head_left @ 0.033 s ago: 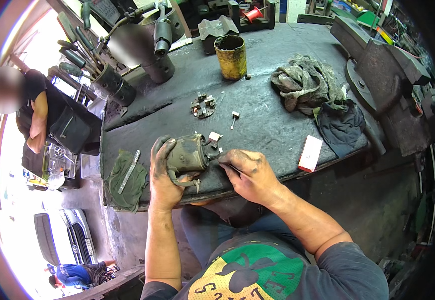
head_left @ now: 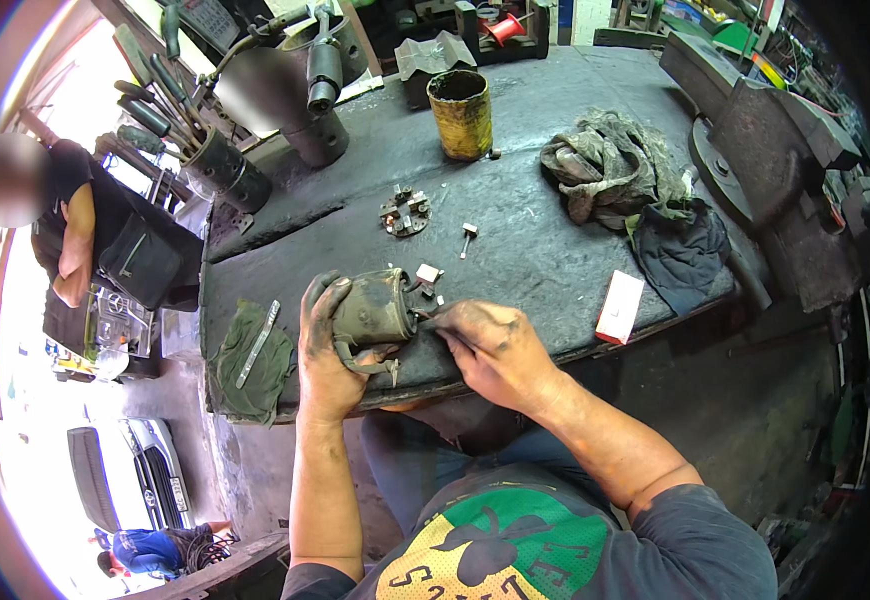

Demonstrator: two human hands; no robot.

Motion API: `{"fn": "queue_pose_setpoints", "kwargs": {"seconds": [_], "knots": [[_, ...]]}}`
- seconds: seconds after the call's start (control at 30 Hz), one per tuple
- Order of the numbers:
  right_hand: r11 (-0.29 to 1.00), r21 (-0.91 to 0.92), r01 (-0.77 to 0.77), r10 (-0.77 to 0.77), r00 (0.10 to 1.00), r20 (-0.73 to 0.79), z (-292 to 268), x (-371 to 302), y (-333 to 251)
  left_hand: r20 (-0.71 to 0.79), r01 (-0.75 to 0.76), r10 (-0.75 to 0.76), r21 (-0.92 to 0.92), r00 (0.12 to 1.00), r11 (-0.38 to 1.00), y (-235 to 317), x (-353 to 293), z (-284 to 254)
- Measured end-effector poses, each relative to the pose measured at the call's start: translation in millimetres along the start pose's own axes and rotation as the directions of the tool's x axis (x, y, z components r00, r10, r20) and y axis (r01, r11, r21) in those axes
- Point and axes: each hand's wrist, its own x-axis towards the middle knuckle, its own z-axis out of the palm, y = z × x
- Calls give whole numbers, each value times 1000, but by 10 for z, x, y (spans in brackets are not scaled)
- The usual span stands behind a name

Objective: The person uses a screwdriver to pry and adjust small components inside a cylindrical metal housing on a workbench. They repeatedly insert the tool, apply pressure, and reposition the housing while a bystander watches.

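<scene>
My left hand (head_left: 321,345) is wrapped around a worn cylindrical metal motor housing (head_left: 370,305), which lies on its side near the bench's front edge. A strap-like metal piece (head_left: 367,366) hangs below it. At the housing's right-hand open end, the fingers of my right hand (head_left: 495,345) are pinched together; what they hold is too small and hidden to name. Just beyond that end lie a small pale block (head_left: 429,272) and dark bits. Farther off on the bench sit a round brush-holder plate (head_left: 406,212) and a loose carbon brush with a lead (head_left: 469,238).
A dark metal bench (head_left: 535,235) carries a yellow can (head_left: 461,115), grey rags (head_left: 615,170), a small white box (head_left: 620,307) and a green cloth (head_left: 250,360) under a metal strip (head_left: 258,343). A large vise (head_left: 765,170) stands right. A person (head_left: 85,220) stands left.
My right hand has shifted very slightly left, closer to the housing's open end. The left hand and the housing stay where they were.
</scene>
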Motion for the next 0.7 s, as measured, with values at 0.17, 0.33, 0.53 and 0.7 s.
{"fn": "queue_pose_setpoints", "kwargs": {"seconds": [0.17, 0.33, 0.53, 0.7], "knots": [[997, 80, -17, 19, 1000, -16, -147, 18, 12, -2, -7, 7, -4, 1000, 1000, 8, -30, 44], [1000, 28, -6, 6, 1000, 9, -77, 37, -11, -7, 11, -11, -20, 1000, 1000, -3, -11, 35], [999, 38, 30, -31, 999, 10, -81, 85, -36, -7, 20, -20, 8, 1000, 1000, 37, 10, 10], [863, 260, -433, 410, 902, 138, -448, 175, -68, 25, -49, 49, -1, 998, 999, 27, 59, -49]]}}
